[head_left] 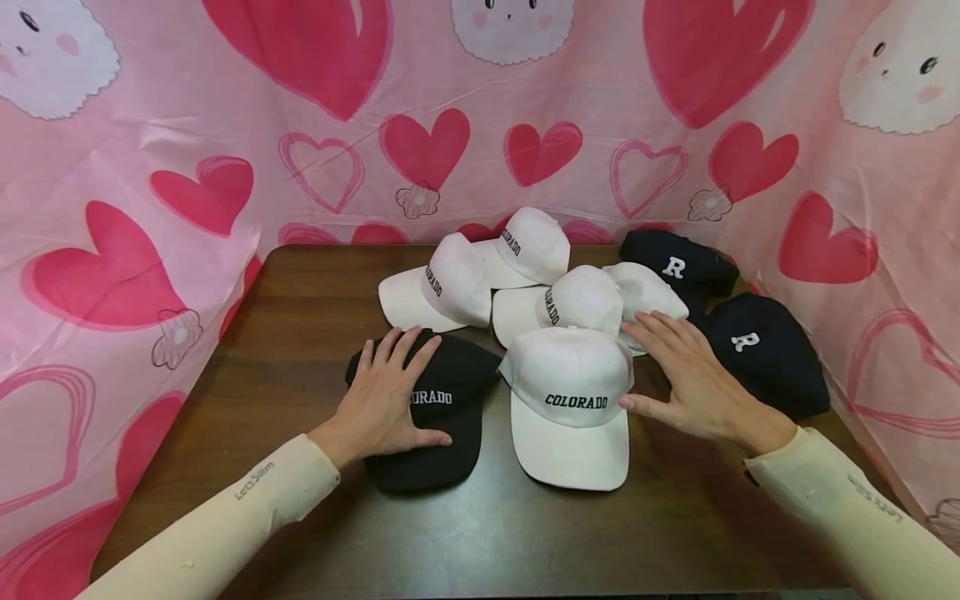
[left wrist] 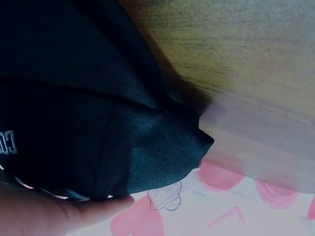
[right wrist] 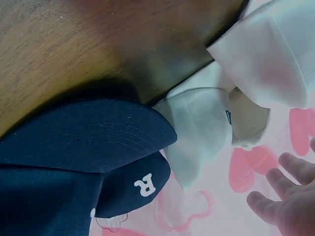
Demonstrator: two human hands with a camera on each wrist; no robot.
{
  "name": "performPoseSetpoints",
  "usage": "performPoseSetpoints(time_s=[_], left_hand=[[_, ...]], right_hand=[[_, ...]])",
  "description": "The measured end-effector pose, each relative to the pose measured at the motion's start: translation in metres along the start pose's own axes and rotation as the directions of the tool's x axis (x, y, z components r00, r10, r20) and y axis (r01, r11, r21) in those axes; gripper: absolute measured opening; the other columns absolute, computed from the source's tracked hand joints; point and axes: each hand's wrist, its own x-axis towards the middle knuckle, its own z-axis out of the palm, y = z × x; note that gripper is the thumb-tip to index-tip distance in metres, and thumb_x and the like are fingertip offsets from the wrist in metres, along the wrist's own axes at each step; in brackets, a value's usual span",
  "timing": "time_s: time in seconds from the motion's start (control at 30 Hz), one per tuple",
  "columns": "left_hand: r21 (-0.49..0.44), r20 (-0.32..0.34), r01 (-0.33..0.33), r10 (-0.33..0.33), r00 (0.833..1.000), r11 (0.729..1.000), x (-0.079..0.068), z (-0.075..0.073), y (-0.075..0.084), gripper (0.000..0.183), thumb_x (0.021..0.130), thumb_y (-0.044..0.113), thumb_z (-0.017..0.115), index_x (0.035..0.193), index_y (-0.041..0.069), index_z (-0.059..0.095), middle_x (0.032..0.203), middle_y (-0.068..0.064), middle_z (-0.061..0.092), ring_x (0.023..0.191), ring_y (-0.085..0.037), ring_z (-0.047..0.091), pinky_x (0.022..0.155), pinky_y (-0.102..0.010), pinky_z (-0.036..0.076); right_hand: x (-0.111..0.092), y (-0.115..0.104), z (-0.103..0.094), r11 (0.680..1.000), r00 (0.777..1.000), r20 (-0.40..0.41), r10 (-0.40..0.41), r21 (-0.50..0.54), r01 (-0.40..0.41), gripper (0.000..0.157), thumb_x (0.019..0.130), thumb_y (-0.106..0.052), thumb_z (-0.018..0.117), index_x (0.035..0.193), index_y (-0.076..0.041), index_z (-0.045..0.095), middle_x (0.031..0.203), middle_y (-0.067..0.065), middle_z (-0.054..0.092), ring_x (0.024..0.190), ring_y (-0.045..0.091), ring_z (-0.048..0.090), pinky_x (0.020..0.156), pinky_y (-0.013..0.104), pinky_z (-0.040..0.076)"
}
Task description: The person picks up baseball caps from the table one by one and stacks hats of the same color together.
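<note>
Two caps lettered COLORADO lie side by side near the table's front, a black cap (head_left: 431, 454) on the left and a white cap (head_left: 572, 454) on the right. My left hand (head_left: 386, 408) rests on the black cap with its fingers spread over the crown and its thumb across the front. In the left wrist view the black cap (left wrist: 74, 137) fills much of the picture, above my left hand (left wrist: 59, 216). My right hand (head_left: 693, 379) hovers at the white cap's right side with fingers extended, its thumb tip close to the crown; contact is hard to tell.
Behind stand several more white caps, among them one at the left (head_left: 457, 283), one at the back (head_left: 536, 246) and one nearer (head_left: 585, 300). Two dark caps with a white R, one nearer (head_left: 780, 367) and one behind (head_left: 678, 258), lie at the right. A pink heart-patterned cloth (head_left: 480, 92) encloses the wooden table (head_left: 285, 350).
</note>
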Motion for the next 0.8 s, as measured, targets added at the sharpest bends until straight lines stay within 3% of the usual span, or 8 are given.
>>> performPoseSetpoints(time_s=[0.8], left_hand=[[0.015,-0.066,-0.023,0.024,0.998,1.000,0.0040,-0.0080,-0.0018,0.127,0.066,0.092,0.062,0.161,0.015,0.029,0.164,-0.017,0.026,0.149,-0.042,0.024,0.120,-0.068,0.014]], right_hand=[[0.0094,0.0041,-0.0001,0.999,0.999,-0.019,0.032,0.038,-0.031,0.084,0.086,-0.041,0.078,0.154,-0.007,0.043,0.159,0.017,0.038,0.145,0.038,0.032,0.112,0.067,0.024]])
